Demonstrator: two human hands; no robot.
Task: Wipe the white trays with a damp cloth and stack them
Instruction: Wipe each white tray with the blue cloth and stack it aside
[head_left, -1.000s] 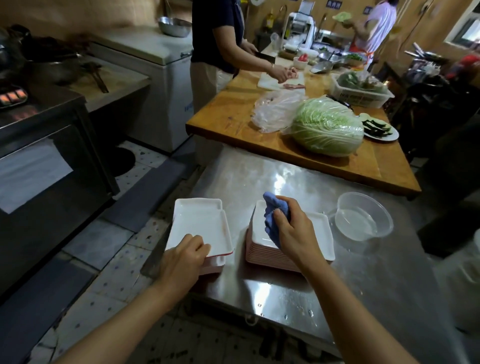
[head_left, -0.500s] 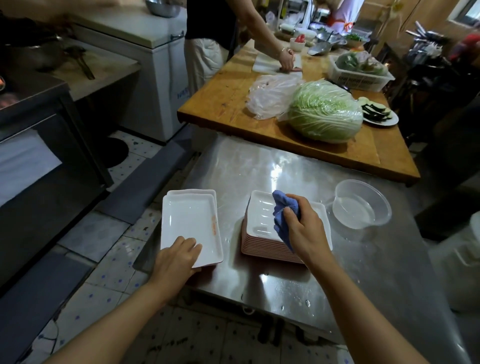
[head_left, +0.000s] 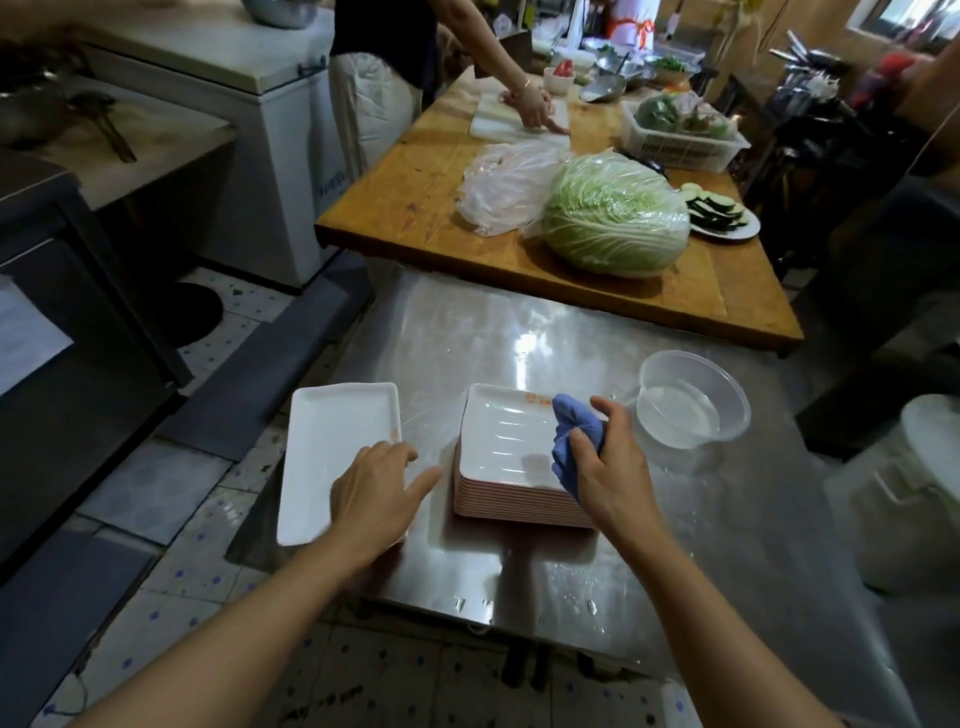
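A tall stack of white trays with pink undersides (head_left: 511, 457) stands on the steel table (head_left: 519, 332). Its top tray looks wet and has an orange smear at the far edge. My right hand (head_left: 610, 462) grips a bunched blue cloth (head_left: 574, 441) over the right side of that top tray. To the left lies a second, low pile with a white tray (head_left: 332, 447) on top, at the table's left edge. My left hand (head_left: 379, 488) hovers over that tray's near right corner, fingers relaxed and spread, holding nothing.
A clear plastic bowl of water (head_left: 693, 400) sits right of the stack. Beyond lies a wooden table (head_left: 415, 208) with a wrapped cabbage (head_left: 615, 223), a plastic bag, a plate of sliced vegetables and a white crate. A person (head_left: 524, 98) works at its far end.
My left hand has let go of the left tray and shifted right toward the stack. My right hand with the cloth has moved to the right side of the top tray.
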